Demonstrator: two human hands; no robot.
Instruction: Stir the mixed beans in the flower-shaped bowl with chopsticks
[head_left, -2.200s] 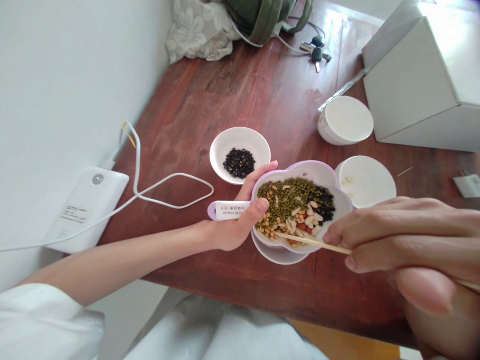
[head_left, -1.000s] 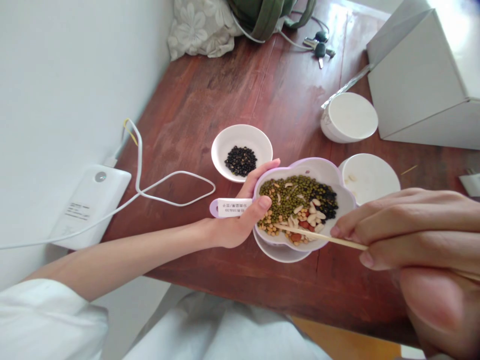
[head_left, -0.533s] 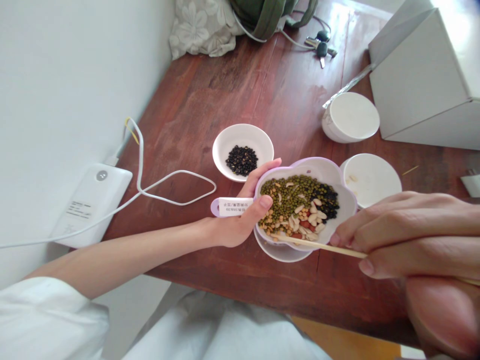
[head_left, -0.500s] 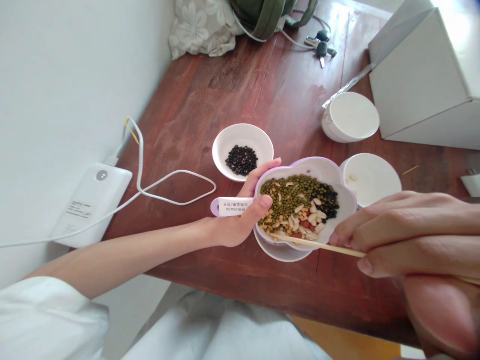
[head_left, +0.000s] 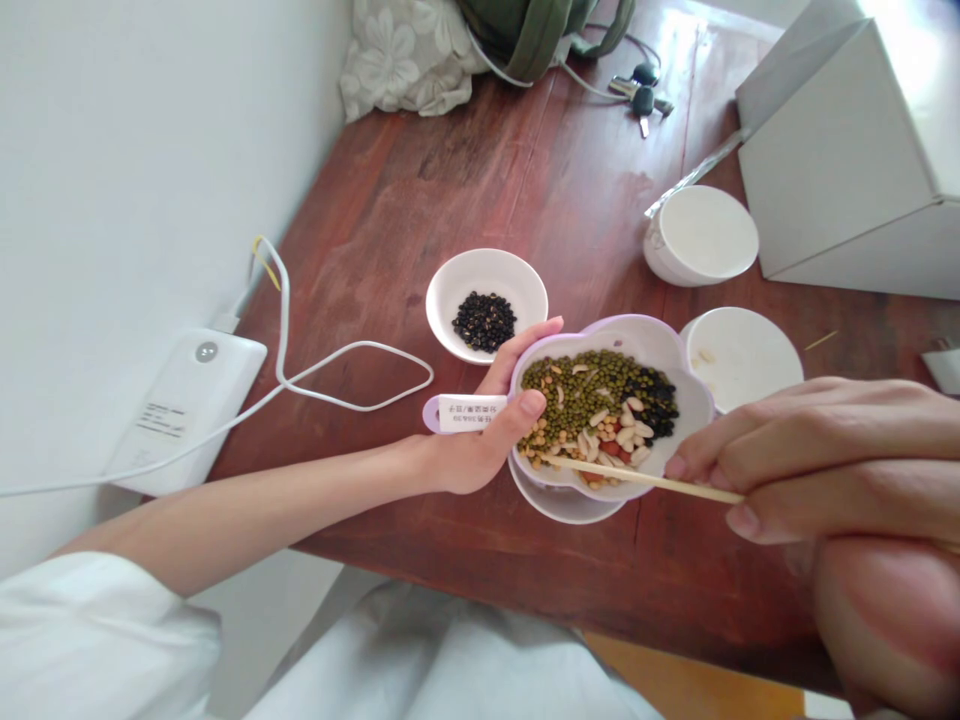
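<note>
My left hand (head_left: 487, 430) grips a flower-shaped lilac-rimmed bowl (head_left: 686, 390) by its handle side, thumb over the rim; a white label (head_left: 469, 412) covers the handle. Inside lie green beans (head_left: 592, 375), black beans (head_left: 651, 398), yellow beans (head_left: 534, 437) and peanuts (head_left: 626, 435). Closed fingers of my right hand (head_left: 817, 470) hold a thin wooden stick (head_left: 660, 482), whose tip rests among the yellow beans; whether it is one stick or a pair I cannot tell. Under the held bowl, a white bowl (head_left: 574, 505) shows partly. Black beans fill the bottom of another white bowl (head_left: 450, 285) beyond my left fingers.
A white bowl (head_left: 742, 350) with a few pale pieces sits right of the held bowl, another white bowl (head_left: 709, 235) behind it. A white box (head_left: 832, 160) stands at the right. Keys (head_left: 643, 98) and a green bag (head_left: 525, 35) lie far back; a power bank (head_left: 187, 410) with cable is left.
The stick's tip has risen slightly and shifted within the yellow beans as my right hand tilted a little. My left hand and the bowl stay in place.
</note>
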